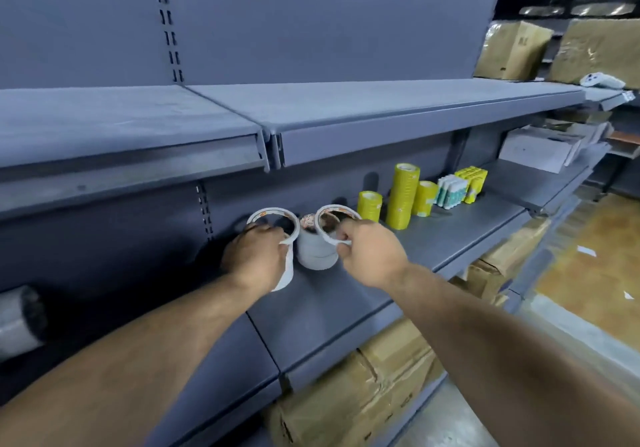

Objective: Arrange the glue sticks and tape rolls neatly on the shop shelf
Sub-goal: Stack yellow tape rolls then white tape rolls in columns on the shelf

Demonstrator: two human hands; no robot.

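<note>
On the middle grey shelf (pixel 346 308) stand stacks of white tape rolls. My left hand (pixel 252 256) pinches the rim of a white tape roll (pixel 273 220) on top of the left white stack (pixel 286 273). My right hand (pixel 370 256) pinches another white tape roll (pixel 334 220), tilted above the middle white stack (pixel 317 252). To the right stand three stacks of yellow tape rolls (pixel 403 201), then a pack of white-green glue sticks (pixel 450 192) and a pack of yellow glue sticks (pixel 471 183).
An upper shelf (pixel 311 114) overhangs the work area. Cardboard boxes (pixel 388 377) sit under the shelf and more boxes (pixel 512 50) at the top right. White boxes (pixel 540 149) lie further right. A grey roll (pixel 19 322) pokes in at the left edge.
</note>
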